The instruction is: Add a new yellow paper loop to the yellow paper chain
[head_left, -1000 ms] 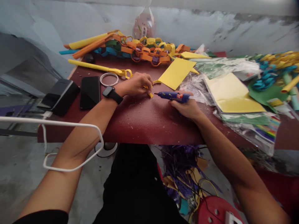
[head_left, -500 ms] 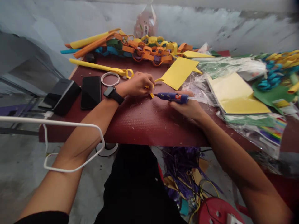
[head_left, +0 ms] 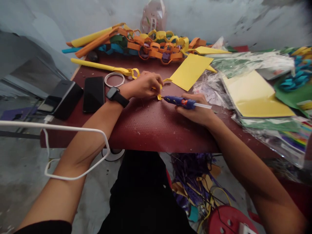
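My left hand (head_left: 149, 85) is closed around a small yellow paper strip (head_left: 159, 97), whose end sticks out below the fingers. In my right hand (head_left: 198, 109) lies a blue glue gun (head_left: 179, 101), with a clear glue stick (head_left: 203, 106) jutting from its back. The gun's nozzle is at the strip's lower end; whether it touches cannot be made out. Just left of my left hand, a yellow paper loop (head_left: 135, 73) ends a rolled yellow paper stick (head_left: 92, 64). A yellow sheet (head_left: 192, 72) lies beyond both hands.
Paper chains (head_left: 156, 48) in orange, yellow and blue lie along the back. On the left are a phone (head_left: 94, 94), a white ring (head_left: 114, 80) and a dark box-shaped device (head_left: 64, 99). Plastic packets of paper (head_left: 263, 97) cover the right side. A white cable (head_left: 73, 129) crosses above my left forearm.
The view has shifted slightly, so things on the right appear farther right. Both hands keep nearly the same place, with the nozzle still at the yellow strip.
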A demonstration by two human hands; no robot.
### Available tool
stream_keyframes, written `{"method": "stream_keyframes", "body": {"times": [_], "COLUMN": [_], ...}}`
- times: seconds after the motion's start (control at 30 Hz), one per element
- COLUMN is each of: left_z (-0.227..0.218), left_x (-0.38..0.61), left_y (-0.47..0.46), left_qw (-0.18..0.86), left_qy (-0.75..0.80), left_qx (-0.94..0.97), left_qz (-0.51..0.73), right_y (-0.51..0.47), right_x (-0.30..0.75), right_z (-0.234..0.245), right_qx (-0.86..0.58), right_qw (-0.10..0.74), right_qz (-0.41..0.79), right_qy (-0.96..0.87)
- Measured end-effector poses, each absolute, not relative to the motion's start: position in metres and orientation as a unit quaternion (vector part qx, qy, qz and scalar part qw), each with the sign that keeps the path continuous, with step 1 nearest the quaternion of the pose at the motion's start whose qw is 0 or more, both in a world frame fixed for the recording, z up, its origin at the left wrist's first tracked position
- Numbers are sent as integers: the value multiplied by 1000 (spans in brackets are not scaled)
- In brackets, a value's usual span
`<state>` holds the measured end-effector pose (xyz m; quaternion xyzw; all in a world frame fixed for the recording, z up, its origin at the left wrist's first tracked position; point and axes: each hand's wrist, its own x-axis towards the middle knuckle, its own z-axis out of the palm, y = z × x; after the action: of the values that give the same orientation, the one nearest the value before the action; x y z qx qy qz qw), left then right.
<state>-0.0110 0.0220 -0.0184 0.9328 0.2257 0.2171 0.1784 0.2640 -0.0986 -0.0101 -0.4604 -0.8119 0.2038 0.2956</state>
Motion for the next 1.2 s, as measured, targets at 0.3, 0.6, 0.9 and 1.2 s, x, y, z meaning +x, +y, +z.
{"method": "stream_keyframes", "body": {"times": [0.3, 0.6, 0.9, 1.2], "left_z": [-21, -23, -23, -21], "left_x": [-11, -11, -10, -9], "left_y": [23, 25, 26, 24], "left_qw": [179, 181, 174, 170], "left_qy": [233, 236, 228, 219], "left_qx": [930, 928, 933, 932], "left_qz": [221, 225, 217, 233], "right_y": [-101, -105, -104, -100], "right_x": [272, 266, 262, 263], "right_z": [2, 3, -6, -11], "right_qx": [-432, -474, -507, -513], "right_qw": [262, 303, 303, 309], "right_qz": [183, 198, 206, 221], "right_qy": [-843, -803, -780, -770]}}
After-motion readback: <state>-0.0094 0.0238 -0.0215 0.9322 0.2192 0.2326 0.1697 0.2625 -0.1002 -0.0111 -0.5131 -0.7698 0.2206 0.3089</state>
